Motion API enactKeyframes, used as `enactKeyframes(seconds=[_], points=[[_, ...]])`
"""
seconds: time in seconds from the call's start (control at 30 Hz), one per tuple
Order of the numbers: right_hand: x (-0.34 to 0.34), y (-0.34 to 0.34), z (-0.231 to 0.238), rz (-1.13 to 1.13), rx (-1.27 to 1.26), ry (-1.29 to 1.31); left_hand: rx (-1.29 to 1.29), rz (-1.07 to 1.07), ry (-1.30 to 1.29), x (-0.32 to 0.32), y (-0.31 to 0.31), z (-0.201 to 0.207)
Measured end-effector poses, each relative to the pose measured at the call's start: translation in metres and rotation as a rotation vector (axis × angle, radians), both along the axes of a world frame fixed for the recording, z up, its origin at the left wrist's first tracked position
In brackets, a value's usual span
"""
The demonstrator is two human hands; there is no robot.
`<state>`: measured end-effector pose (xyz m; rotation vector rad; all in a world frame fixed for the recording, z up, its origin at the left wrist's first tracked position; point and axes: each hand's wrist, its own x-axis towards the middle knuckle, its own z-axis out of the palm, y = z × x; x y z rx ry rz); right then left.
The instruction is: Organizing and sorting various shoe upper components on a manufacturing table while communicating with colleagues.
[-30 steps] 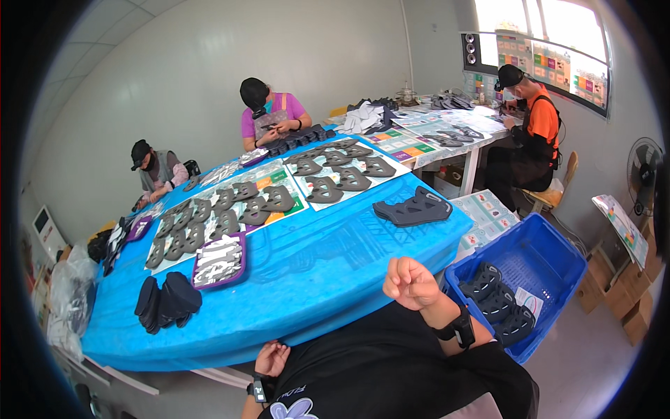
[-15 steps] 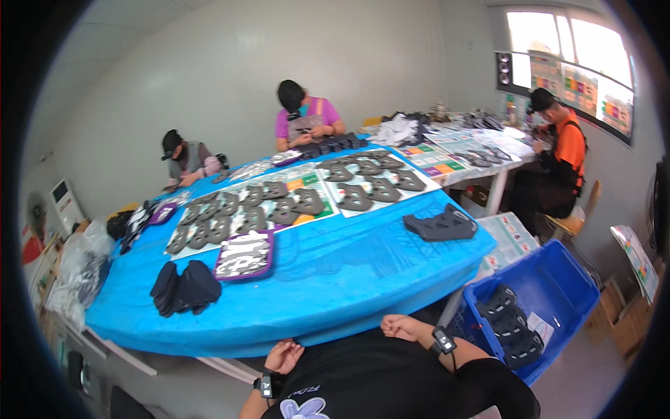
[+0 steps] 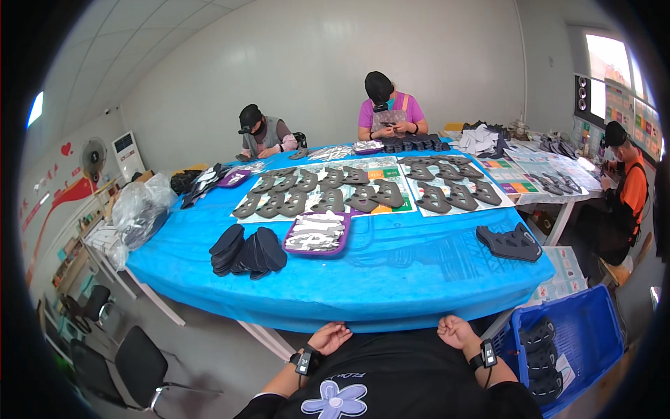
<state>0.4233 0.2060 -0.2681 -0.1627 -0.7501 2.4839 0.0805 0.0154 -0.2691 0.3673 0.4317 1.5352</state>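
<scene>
My left hand [image 3: 331,338] rests at the table's near edge, its fingers loosely bent and slightly apart, with nothing seen in them. Farther right along the same edge, my right hand [image 3: 457,332] is curled into a loose fist, and nothing shows in it. Nearest beyond the left hand lie two fanned stacks of dark oval pads [image 3: 246,251]. Beside them stands a purple tray [image 3: 345,241] of white and grey strips [image 3: 315,230]. Toward the right end of the blue-covered table [image 3: 412,279] sits a stack of dark grey cut-out foam pieces [image 3: 509,243].
Rows of grey cut-out pieces [image 3: 328,200] lie on printed sheets mid-table. Two people [image 3: 262,136] [image 3: 391,112] work at the far side, and another in orange [image 3: 631,185] at the right. A blue crate [image 3: 600,314] with dark pieces stands at lower right; black chairs [image 3: 143,363] at lower left.
The whole view has swung left and levelled, so table and people appear farther right and more chairs show. Both hands stay by the table's near edge; nothing was picked up or put down.
</scene>
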Motion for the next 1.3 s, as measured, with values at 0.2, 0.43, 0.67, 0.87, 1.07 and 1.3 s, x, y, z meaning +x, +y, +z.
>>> enactKeyframes(seconds=[0.2, 0.43, 0.67, 0.87, 1.07, 1.3], points=[[-0.005, -0.007, 0.014, -0.047, 0.003, -0.029, 0.019, -0.010, -0.004, -0.001, -0.002, 0.003], [-0.003, -0.009, 0.016, -0.064, 0.063, -0.091, 0.002, -0.017, 0.010, -0.002, 0.001, 0.000], [-0.002, -0.006, 0.011, -0.069, 0.048, -0.132, 0.019, -0.035, -0.023, -0.003, 0.003, -0.002], [-0.003, -0.008, 0.015, -0.051, 0.030, -0.153, 0.006, -0.040, -0.010, -0.004, 0.002, -0.001], [-0.003, -0.004, 0.007, -0.002, 0.048, -0.125, 0.010, -0.042, -0.017, -0.003, 0.001, -0.001], [-0.002, -0.005, 0.014, -0.023, 0.058, -0.169, 0.012, -0.046, -0.034, -0.002, 0.006, -0.002]])
